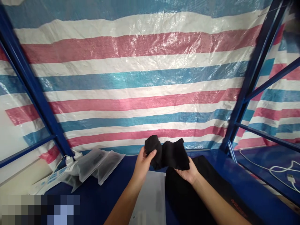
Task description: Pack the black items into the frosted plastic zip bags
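Left hand point(144, 158): pinching black cloth point(173, 155)
Right hand point(190, 172): closed on its lower-right edge
Black cloth: between both hands

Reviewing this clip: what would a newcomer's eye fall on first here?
Striped red, white and blue sheeting fills most of the view behind the blue surface. Below the middle, the left hand and right hand hold black fabric between them. Translucent bags lie toward the left.
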`<state>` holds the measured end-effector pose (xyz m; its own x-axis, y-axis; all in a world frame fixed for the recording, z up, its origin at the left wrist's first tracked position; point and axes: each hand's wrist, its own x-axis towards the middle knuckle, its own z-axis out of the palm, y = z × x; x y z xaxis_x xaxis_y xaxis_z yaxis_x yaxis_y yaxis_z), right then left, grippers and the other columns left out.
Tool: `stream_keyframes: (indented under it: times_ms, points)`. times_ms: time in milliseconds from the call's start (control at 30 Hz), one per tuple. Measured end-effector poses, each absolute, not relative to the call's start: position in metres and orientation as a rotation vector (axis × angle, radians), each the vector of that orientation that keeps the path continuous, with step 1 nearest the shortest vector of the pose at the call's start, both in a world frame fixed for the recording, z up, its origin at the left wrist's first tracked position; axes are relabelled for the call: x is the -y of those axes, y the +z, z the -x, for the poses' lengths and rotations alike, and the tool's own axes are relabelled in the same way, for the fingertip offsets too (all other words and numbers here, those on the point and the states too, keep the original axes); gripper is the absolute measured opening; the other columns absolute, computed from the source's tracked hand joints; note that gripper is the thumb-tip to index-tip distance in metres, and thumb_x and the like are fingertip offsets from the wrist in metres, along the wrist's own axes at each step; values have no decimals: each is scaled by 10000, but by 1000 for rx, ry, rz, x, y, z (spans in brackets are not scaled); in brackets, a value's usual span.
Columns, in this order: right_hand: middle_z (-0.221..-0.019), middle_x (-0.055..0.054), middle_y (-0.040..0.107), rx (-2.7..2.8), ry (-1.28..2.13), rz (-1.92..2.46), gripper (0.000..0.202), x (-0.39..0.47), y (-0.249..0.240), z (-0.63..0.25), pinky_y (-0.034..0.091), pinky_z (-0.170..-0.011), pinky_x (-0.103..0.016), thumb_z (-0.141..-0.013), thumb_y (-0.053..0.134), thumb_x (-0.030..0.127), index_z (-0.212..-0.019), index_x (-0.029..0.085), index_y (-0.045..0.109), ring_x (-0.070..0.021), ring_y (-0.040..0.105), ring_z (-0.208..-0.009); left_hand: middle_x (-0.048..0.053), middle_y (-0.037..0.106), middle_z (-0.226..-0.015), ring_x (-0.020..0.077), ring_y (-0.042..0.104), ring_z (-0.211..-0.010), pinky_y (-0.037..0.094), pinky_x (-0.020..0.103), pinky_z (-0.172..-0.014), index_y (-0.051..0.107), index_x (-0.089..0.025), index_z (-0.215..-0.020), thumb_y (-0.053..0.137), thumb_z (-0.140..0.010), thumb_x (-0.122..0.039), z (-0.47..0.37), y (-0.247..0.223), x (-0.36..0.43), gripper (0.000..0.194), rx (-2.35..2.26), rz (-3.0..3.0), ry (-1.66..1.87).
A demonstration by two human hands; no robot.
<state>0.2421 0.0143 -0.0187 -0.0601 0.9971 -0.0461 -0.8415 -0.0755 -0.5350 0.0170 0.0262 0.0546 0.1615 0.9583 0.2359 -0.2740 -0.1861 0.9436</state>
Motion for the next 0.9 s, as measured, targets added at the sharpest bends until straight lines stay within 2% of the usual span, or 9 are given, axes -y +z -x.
stream_keyframes:
  times_ms: [100, 233, 333, 433, 533, 667, 767, 833, 900]
  points:
    - [-1232, -66, 833, 361, 1534, 440, 313, 3, -3, -277, 628, -1035, -505, -944, 746, 428, -1231, 310, 790, -318, 747, -1245, 101, 737, -1420, 338, 664, -1361, 530, 456, -1144, 578, -288, -1509, 898, -835, -378, -8, 65, -22, 752, -691, -1073, 1330]
    - [-1288, -165, 799, 406, 1659, 530, 532, 44, 18, -334, 645, -970, -577, -914, 767, 597, -1278, 210, 759, -398, 736, -1250, 79, 672, -1514, 328, 648, -1390, 559, 450, -1123, 287, -414, -1700, 898, -835, -327, -4, 67, -6, 1063, -715, -1103, 1255]
    - [-1177, -167, 831, 459, 1594, 771, 440, 75, 26, -373, 697, -838, -459, -851, 891, 341, -1243, 185, 766, -356, 821, -1026, 107, 556, -1622, 349, 614, -1423, 541, 465, -1140, 185, -414, -1736, 883, -841, -332, -11, 60, 10, 1138, -800, -1281, 1206]
    - [-1193, -119, 834, 588, 1440, 963, 575, 104, 26, -404, 700, -807, -383, -780, 916, 156, -1320, 266, 748, -320, 833, -965, 120, 537, -1614, 368, 544, -1475, 488, 491, -1189, 415, -380, -1674, 812, -893, -350, -20, 51, 32, 877, -902, -1621, 1080]
    - [-1316, -95, 795, 739, 1319, 1168, 729, 133, 15, -426, 692, -890, -445, -776, 939, 270, -1446, 386, 675, -365, 798, -1116, 105, 448, -1675, 384, 522, -1479, 535, 507, -1139, 629, -398, -1518, 753, -941, -384, -27, 39, 60, 590, -961, -1874, 909]
    - [-1454, -113, 718, 1072, 852, 1466, 780, 169, -20, -443, 637, -1034, -506, -661, 1002, 394, -1393, 407, 735, -434, 659, -1363, 38, 183, -1818, 492, 291, -1601, 424, 671, -1215, 705, -387, -1441, 819, -907, -436, -35, 29, 87, 548, -947, -2193, 808]
    - [-1616, -87, 583, 1456, 644, 1456, 663, 189, -44, -447, 471, -1226, -598, -619, 1024, 353, -1249, 404, 824, -473, 451, -1543, 61, 493, -1681, 489, 312, -1583, 256, 713, -1286, 743, -380, -1393, 893, -852, -419, -44, 30, 91, 563, -698, -2503, 606]
    - [-1586, -75, 613, 1638, 644, 1450, 505, 196, -52, -448, 372, -1271, -675, -674, 1003, 342, -1152, 414, 859, -485, 385, -1577, 56, 707, -1445, 398, 542, -1422, 346, 603, -1257, 782, -363, -1325, 849, -909, -364, -51, 33, 89, 422, -582, -2578, 514]
    - [-1478, -77, 703, 1671, 684, 1474, 351, 197, -52, -448, 349, -1275, -706, -753, 959, 349, -1086, 421, 875, -480, 394, -1574, 43, 789, -1246, 302, 673, -1207, 446, 482, -1156, 830, -336, -1206, 758, -984, -294, -56, 38, 85, 237, -574, -2581, 529]
